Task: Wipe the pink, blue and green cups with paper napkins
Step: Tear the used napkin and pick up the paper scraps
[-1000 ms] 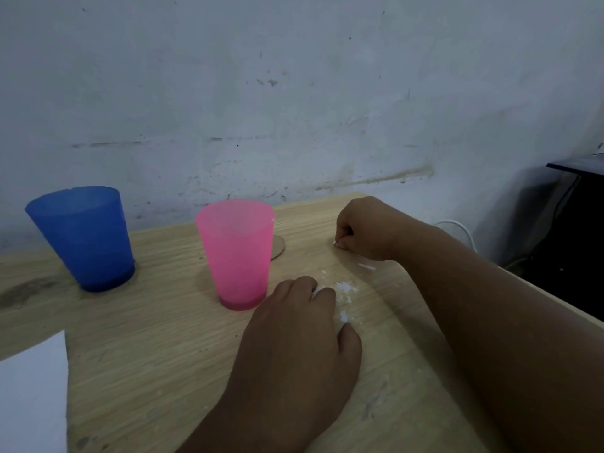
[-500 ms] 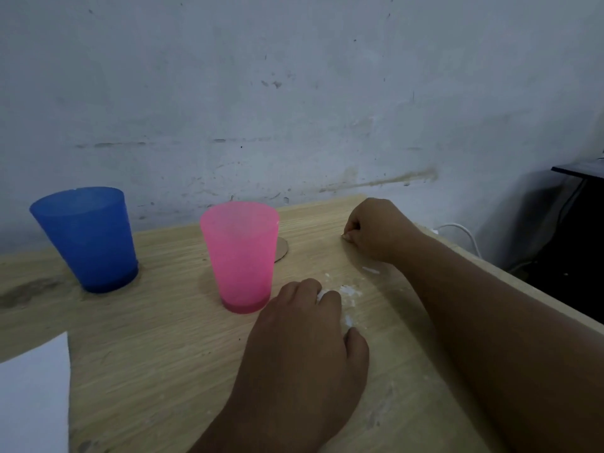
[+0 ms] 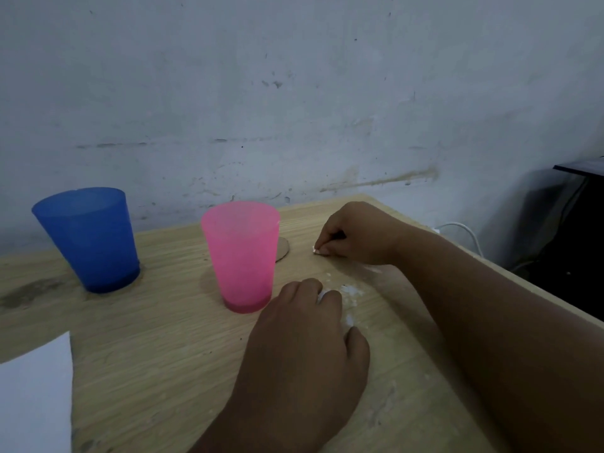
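Observation:
The pink cup (image 3: pixel 241 255) stands upright in the middle of the wooden table (image 3: pixel 157 348). Further left stands the blue cup (image 3: pixel 87 238), also upright. No green cup is in view. My left hand (image 3: pixel 304 351) lies knuckles up on the table just right of the pink cup's base, curled over a bit of white napkin paper that shows between its fingers. My right hand (image 3: pixel 356 235) is further back, its fingertips pinched on a small white napkin scrap (image 3: pixel 315 250) at the table surface. White napkin crumbs (image 3: pixel 351 291) lie between the two hands.
A white sheet (image 3: pixel 34 397) lies at the table's front left. A round cardboard disc (image 3: pixel 283 250) peeks out behind the pink cup. The wall runs along the back edge. The table's right edge drops off beside a white cable (image 3: pixel 464 228) and dark furniture (image 3: pixel 578 223).
My right hand has slid a little left toward the pink cup, and a white scrap now shows at its fingertips. My left hand and both cups have stayed put.

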`<action>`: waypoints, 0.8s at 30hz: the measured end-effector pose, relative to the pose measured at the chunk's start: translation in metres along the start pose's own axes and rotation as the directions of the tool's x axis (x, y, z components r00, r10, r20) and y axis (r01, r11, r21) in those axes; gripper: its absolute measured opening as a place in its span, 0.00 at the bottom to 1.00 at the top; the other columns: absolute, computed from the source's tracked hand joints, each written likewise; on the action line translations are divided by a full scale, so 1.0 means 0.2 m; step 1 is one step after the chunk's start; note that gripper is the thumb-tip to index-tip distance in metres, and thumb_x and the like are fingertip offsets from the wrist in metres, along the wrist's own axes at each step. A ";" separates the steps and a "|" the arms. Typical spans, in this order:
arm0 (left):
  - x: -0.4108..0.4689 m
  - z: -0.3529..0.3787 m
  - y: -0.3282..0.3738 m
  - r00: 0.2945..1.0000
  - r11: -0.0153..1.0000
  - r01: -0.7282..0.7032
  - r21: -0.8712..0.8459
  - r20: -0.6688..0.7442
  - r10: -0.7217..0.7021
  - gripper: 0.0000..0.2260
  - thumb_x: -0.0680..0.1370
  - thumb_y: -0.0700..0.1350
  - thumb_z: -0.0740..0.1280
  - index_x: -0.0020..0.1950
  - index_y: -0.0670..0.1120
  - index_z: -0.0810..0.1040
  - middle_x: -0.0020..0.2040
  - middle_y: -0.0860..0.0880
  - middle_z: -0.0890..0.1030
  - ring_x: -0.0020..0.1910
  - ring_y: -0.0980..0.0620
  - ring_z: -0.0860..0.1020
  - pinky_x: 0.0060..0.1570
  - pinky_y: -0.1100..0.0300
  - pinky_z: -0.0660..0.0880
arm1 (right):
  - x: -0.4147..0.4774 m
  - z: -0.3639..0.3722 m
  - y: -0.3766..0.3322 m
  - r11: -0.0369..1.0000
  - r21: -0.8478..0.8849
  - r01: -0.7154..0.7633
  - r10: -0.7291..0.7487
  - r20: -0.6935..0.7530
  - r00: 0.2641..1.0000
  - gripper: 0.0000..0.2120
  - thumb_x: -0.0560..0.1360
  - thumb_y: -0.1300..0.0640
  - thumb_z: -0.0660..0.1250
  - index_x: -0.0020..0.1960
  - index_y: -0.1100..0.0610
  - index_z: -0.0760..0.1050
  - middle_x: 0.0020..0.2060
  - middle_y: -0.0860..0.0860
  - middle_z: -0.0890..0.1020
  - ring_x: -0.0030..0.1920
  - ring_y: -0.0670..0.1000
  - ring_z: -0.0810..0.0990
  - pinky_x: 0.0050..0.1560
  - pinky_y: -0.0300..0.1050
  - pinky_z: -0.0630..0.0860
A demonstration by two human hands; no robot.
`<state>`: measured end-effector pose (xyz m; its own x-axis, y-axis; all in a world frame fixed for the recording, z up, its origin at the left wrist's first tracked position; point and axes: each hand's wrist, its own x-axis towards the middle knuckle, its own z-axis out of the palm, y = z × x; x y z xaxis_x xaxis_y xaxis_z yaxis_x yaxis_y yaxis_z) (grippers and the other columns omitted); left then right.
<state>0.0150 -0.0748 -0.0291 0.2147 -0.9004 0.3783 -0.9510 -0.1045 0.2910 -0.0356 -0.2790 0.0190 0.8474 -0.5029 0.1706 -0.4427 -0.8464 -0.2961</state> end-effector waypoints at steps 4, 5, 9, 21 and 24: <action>0.00 0.01 0.00 1.000 1.000 0.003 0.003 -0.013 -0.003 0.22 0.74 0.58 0.51 0.59 0.53 0.77 0.56 0.56 0.74 0.58 0.56 0.70 0.59 0.56 0.71 | -0.02 -0.02 0.08 0.994 -0.017 -0.109 0.106 -0.128 0.986 0.06 0.74 0.56 0.72 0.50 0.54 0.86 0.46 0.47 0.87 0.43 0.40 0.79 0.52 0.35 0.75; 0.00 0.01 0.00 1.000 1.000 0.005 0.004 -0.011 -0.005 0.22 0.74 0.58 0.51 0.59 0.53 0.77 0.56 0.56 0.74 0.58 0.56 0.70 0.60 0.56 0.71 | -0.01 -0.02 0.09 0.990 -0.036 -0.135 0.129 -0.139 0.982 0.06 0.75 0.56 0.71 0.50 0.55 0.86 0.46 0.48 0.87 0.44 0.41 0.79 0.51 0.36 0.75; 0.00 0.00 0.00 1.000 1.000 0.005 0.005 0.005 -0.005 0.22 0.74 0.58 0.49 0.60 0.54 0.76 0.57 0.57 0.73 0.59 0.56 0.69 0.61 0.57 0.70 | 0.03 0.03 0.05 0.977 -0.136 -0.163 0.146 -0.126 0.981 0.08 0.77 0.57 0.68 0.52 0.57 0.85 0.49 0.50 0.86 0.49 0.47 0.82 0.54 0.40 0.76; 0.00 0.01 0.00 1.000 1.000 -0.006 0.004 0.003 0.006 0.23 0.74 0.59 0.50 0.60 0.54 0.76 0.57 0.56 0.73 0.58 0.56 0.70 0.60 0.56 0.71 | 0.00 0.01 0.00 0.998 -0.016 0.056 -0.056 0.018 0.998 0.07 0.74 0.53 0.72 0.51 0.51 0.86 0.45 0.43 0.85 0.42 0.38 0.79 0.44 0.32 0.72; 0.00 0.01 0.00 1.000 1.000 0.000 -0.012 0.003 0.000 0.23 0.74 0.58 0.51 0.60 0.53 0.77 0.57 0.56 0.74 0.58 0.56 0.70 0.59 0.56 0.71 | 0.00 0.01 0.01 0.999 0.021 0.045 -0.045 0.018 0.999 0.06 0.73 0.53 0.73 0.49 0.51 0.86 0.44 0.42 0.85 0.42 0.37 0.80 0.45 0.32 0.73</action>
<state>0.0153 -0.0753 -0.0304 0.2144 -0.9017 0.3755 -0.9481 -0.0997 0.3019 -0.0353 -0.2806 0.0167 0.8716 -0.4608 0.1671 -0.3978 -0.8642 -0.3082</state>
